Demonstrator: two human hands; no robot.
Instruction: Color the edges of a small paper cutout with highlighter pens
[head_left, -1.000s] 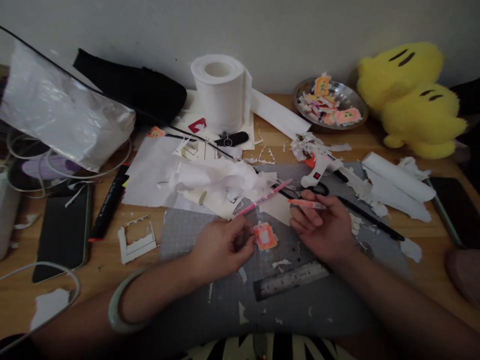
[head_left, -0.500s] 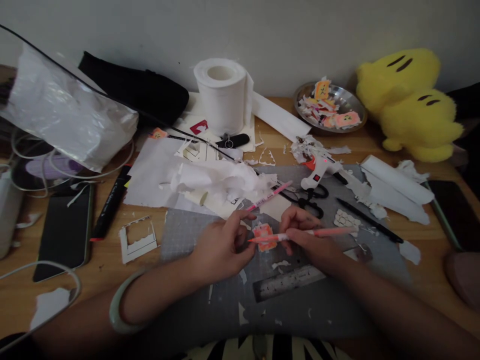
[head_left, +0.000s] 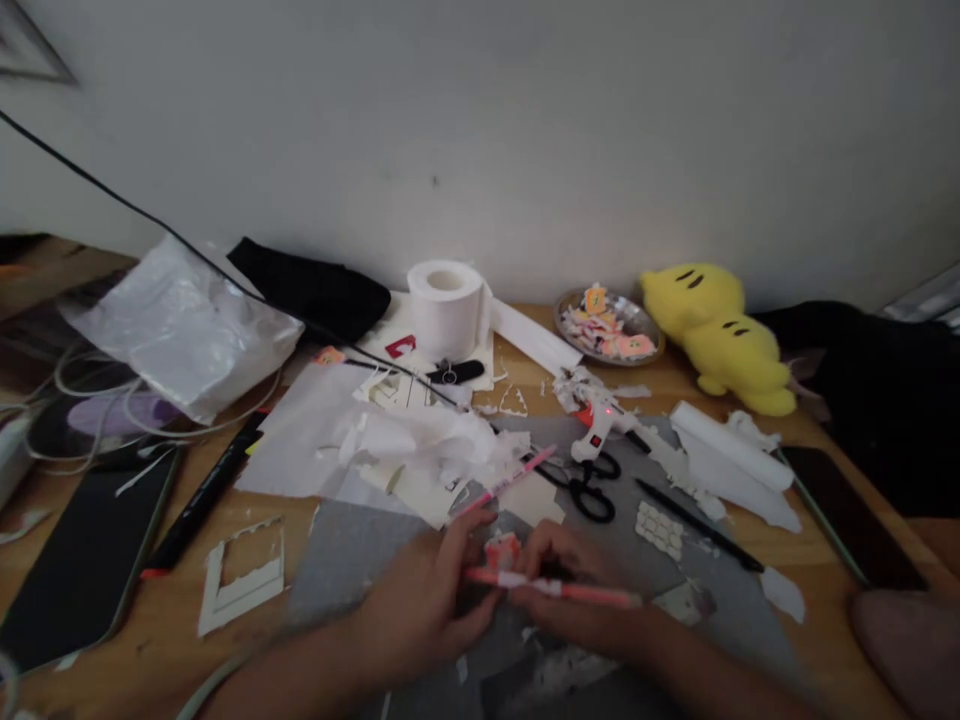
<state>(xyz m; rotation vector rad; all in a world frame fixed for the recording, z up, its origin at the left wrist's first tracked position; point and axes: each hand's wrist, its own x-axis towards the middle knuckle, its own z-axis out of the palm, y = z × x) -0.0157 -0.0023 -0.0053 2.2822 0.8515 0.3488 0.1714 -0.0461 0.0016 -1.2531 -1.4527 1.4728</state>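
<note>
Over the grey cutting mat [head_left: 315, 570], a pink-orange marker [head_left: 600, 595] lies level in my right hand [head_left: 577, 590], its fingers closed round the barrel and its tip pointing left. My left hand [head_left: 431, 590] is beside it, with thumb and forefinger curled near the marker's tip. A small pink-orange paper piece [head_left: 502, 549] shows between the two hands; the left fingertips are blurred, and their exact grip on it is hard to see. Just behind my left hand lies a pink pen [head_left: 510, 480].
Black scissors [head_left: 592, 500], a white glue gun [head_left: 596, 430], a paper roll [head_left: 448, 310] and a metal bowl of paper pieces [head_left: 652, 345] are behind the hands. Phones [head_left: 94, 545] [head_left: 855, 520] lie at both sides. Yellow plush toys [head_left: 735, 350] sit back right.
The camera view has tilted up, so the table and objects appear lower and more wall shows. My right hand still holds the marker, with both hands now closer together around the paper piece.
</note>
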